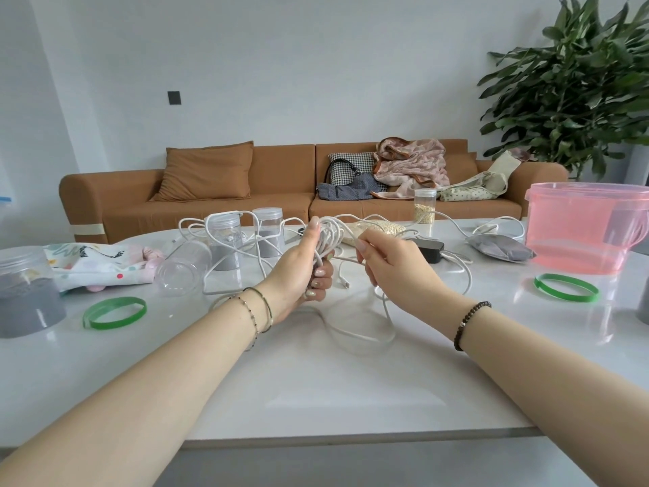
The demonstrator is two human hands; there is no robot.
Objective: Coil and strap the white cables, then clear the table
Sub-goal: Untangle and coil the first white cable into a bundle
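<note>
- Glossy white table (316, 391) across the whole foreground, under everything listed from the tub down.
- Brown fabric sofa (274, 202) behind the table, against the wall; bags and a pink cloth piled on its right half.
- Tall green leafy plant (579, 93) at far right, behind the sofa end.
- Pink translucent plastic tub (583, 219), lidded, on the table at far right.
- Thin white cables (328, 237): part gathered into a bundle held above the table centre; the rest in loose loops on the table under the right hand and back among the jars.
- Left hand (298, 272): fingers (321, 274) curled tight round the bundle, thumb upright along it.
- Right hand (397, 265): just beside the bundle, fingers (363, 246) pinching one strand coming out of it.
- Patterned white cloth (102, 265) crumpled on the table at left.
- Clear plastic jar with grey fill (24, 293) at the left edge; two lidded grey-filled jars (224, 244) upright behind the cable loops; empty clear jar (182, 268) on its side beside the cloth.
- Grey pouch (498, 247) near the tub.
- Black box (430, 247) just behind the right hand.
- Two flat green plastic rings, left (114, 312) and right (565, 288), well apart.
- White plug end (346, 284) low between the hands; touching the table or not, cannot tell.
</note>
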